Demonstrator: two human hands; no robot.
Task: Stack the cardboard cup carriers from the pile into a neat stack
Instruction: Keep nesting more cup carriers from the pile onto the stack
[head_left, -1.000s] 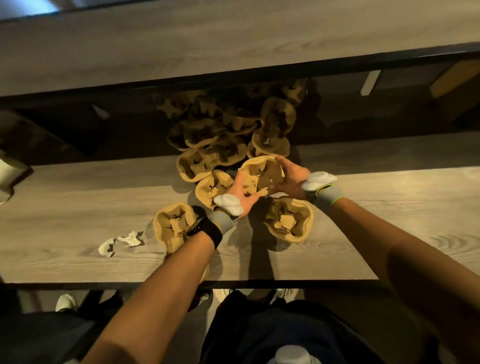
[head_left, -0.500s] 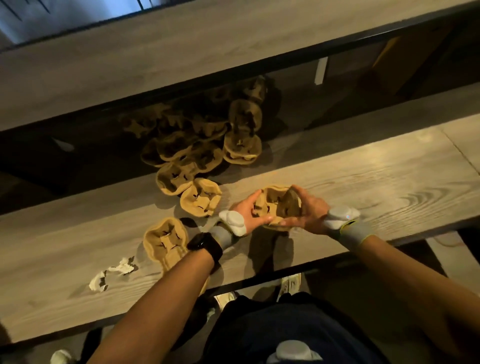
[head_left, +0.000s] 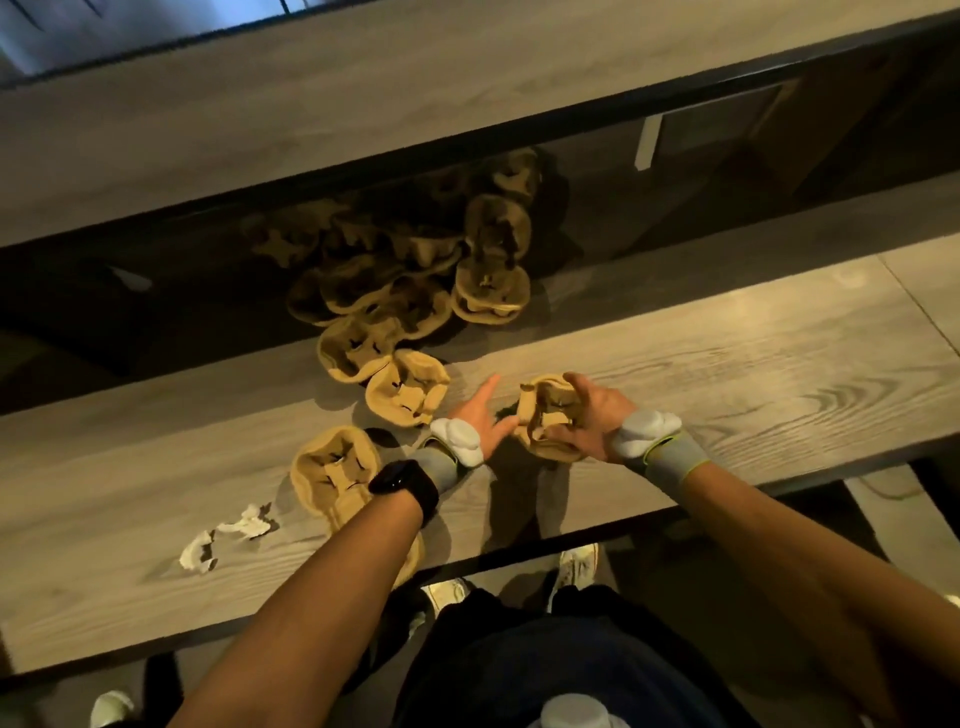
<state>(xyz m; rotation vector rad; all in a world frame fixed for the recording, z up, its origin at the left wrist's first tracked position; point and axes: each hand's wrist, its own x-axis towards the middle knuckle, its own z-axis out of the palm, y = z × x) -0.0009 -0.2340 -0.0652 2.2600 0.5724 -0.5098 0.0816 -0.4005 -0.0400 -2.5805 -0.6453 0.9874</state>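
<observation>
- Two hands work at the near edge of a wooden table (head_left: 727, 358), with cardboard cup carriers spread over it.
- The right hand (head_left: 597, 415) grips one cup carrier (head_left: 545, 415) from its right side, fingers curled over the far rim and thumb against the near rim; the carrier sits low over the tabletop, close to the near edge, and whether it touches the wood cannot be told.
- The left hand (head_left: 480, 415) lies just left of that carrier, fingers spread and extended, the thumb reaching toward the carrier's left rim; it holds nothing, and contact with the rim is unclear.
- A loose pile of carriers (head_left: 405, 291) lies at the far edge of the table, running back into the dark gap under an upper shelf (head_left: 363, 104), well beyond both hands.
- One single carrier (head_left: 408, 392) lies at the front of the pile, just left of the left hand's fingers.
- Another carrier stack (head_left: 332, 473) sits near the table's near edge, left of the left wrist and partly hidden by the forearm, which wears a black watch (head_left: 405, 486).
- Several torn white scraps (head_left: 228, 535) lie further left along the near edge.
- Both wrists carry grey bands with white pieces on top.
</observation>
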